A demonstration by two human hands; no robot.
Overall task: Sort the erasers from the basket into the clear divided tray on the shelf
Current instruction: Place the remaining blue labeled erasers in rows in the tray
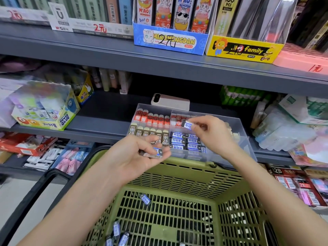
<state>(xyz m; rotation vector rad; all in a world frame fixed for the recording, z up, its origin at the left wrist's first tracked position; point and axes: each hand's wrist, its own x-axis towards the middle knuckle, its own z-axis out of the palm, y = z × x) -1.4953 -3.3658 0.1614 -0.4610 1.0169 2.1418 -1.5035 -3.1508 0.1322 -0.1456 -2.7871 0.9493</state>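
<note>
A person's right hand [214, 134] pinches a blue-wrapped eraser [188, 124] at its nine o'clock, above the clear divided tray [248, 148]. The left hand [134, 157] curls round spare erasers [157, 152]. At six o'clock, loose erasers [117, 231] lie in the green basket [186, 176].

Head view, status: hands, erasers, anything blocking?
Right hand pinches blue-label eraser over clear divided tray. Left hand holds spare erasers. Loose erasers in green basket. Tray unobstructed.

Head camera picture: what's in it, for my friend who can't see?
A person's right hand pinches a blue eraser over the clear divided tray on a shelf. The left hand holds more erasers above a green basket.
</note>
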